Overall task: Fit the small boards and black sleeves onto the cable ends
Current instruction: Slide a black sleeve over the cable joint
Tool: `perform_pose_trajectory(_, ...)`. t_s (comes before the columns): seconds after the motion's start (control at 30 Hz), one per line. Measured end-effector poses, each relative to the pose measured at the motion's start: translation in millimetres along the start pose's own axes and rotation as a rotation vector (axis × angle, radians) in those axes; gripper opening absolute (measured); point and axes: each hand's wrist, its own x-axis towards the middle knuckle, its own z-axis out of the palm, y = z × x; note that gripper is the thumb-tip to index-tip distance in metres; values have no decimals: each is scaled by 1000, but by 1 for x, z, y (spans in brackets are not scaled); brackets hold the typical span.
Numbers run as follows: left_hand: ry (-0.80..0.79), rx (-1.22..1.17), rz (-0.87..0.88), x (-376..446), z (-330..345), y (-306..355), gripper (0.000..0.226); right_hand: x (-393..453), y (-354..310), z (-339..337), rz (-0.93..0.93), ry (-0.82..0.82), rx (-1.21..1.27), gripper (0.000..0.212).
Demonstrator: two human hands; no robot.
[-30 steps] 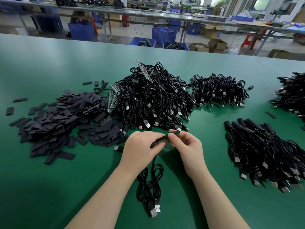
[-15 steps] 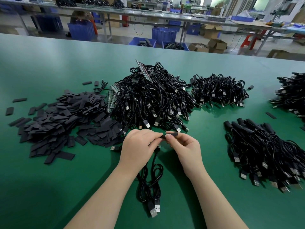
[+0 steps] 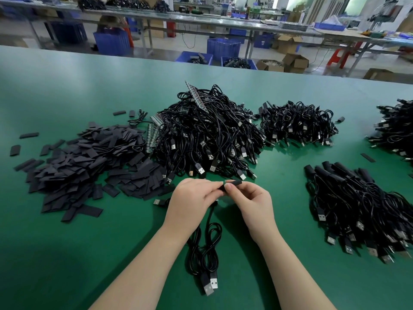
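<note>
1. Gripping a black sleeve, the right hand pinches it between thumb and curled fingers above the green table.
2. The sleeve's other end is held by the curled fingers of the left hand.
3. A looped cable is seen hanging below the hands, its USB plugs lying on the table.
4. Loose sleeves are heaped at left; the cable pile lies just beyond the hands.

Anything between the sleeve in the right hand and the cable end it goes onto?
Nothing visible. The right hand pinches the black sleeve right against the left hand, which holds the cable. The cable end itself is hidden under the fingers.
</note>
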Motion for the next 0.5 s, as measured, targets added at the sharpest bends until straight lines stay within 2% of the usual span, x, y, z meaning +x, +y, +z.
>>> perform_pose_trajectory(0.23,3,-30,-4,-1,1,2,23,-1,-1,1,-35,-19,-1,12)
perform_pose_trajectory(0.4,40,-42,-80,0,1,0,23,-6,1,5,-168,155,-38,36)
perform_pose_trajectory(0.5,54,-68,-96,1,0,-1,22,-7,1,6,-240,174,-92,38)
